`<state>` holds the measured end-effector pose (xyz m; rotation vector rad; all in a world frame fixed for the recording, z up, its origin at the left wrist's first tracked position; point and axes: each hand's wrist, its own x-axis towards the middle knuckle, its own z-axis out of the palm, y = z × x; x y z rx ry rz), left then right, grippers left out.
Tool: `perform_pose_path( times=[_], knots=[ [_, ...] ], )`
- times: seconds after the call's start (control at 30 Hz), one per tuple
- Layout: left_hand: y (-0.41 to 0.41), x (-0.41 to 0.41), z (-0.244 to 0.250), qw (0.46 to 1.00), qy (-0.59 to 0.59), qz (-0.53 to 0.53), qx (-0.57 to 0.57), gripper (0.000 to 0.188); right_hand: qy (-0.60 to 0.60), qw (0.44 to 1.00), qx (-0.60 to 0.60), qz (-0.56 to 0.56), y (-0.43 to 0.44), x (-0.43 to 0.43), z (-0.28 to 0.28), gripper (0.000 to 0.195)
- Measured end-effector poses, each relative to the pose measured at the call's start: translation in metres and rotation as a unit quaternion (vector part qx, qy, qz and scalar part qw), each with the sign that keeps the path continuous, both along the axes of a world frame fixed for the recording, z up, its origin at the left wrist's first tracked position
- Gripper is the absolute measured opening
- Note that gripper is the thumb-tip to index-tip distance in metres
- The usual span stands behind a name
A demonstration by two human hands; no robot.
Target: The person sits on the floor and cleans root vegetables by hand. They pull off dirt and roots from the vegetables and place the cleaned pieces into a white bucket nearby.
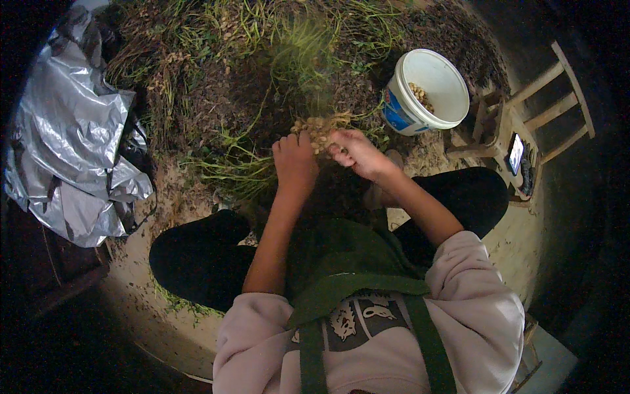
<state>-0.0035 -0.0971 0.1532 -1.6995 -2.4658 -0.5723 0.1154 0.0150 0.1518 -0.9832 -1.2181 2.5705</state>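
My left hand [297, 160] grips a bunch of peanut plants, whose green stems [236, 172] stick out to the left below the hand. A cluster of tan peanut pods [315, 132] and roots shows just beyond its fingers. At the right side of that cluster, my right hand [358, 153] has its fingers curled in on the pods; slight blur hides exactly how many it holds. To the right of my hands stands a white plastic bucket [401, 106] with a blue label, tilted towards me, with some loose peanuts [421, 97] inside.
A large heap of peanut plants [206, 83] with dark roots spreads in front. Crumpled silver sheeting [78, 133] lies at the left. On the right, a small wooden chair [502, 123] carries a phone [516, 153] and a dark coiled item [526, 170]. Soil bits litter the floor [162, 320].
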Motion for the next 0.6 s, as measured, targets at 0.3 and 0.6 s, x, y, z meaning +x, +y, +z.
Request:
perform_pose_path(
  times=[0.3, 0.6],
  knots=[
    [-0.001, -0.01, 0.001, 0.999, -0.04, 0.0, 0.019, 0.04, -0.044, 0.959, 0.144, -0.241, 0.07, 0.026, -0.006, 0.018],
    [-0.006, -0.033, 0.04, 0.851, -0.524, 0.039, 0.013, 0.035, -0.24, 0.638, 0.688, -0.247, 0.161, 0.071, 0.008, 0.038]
  ],
)
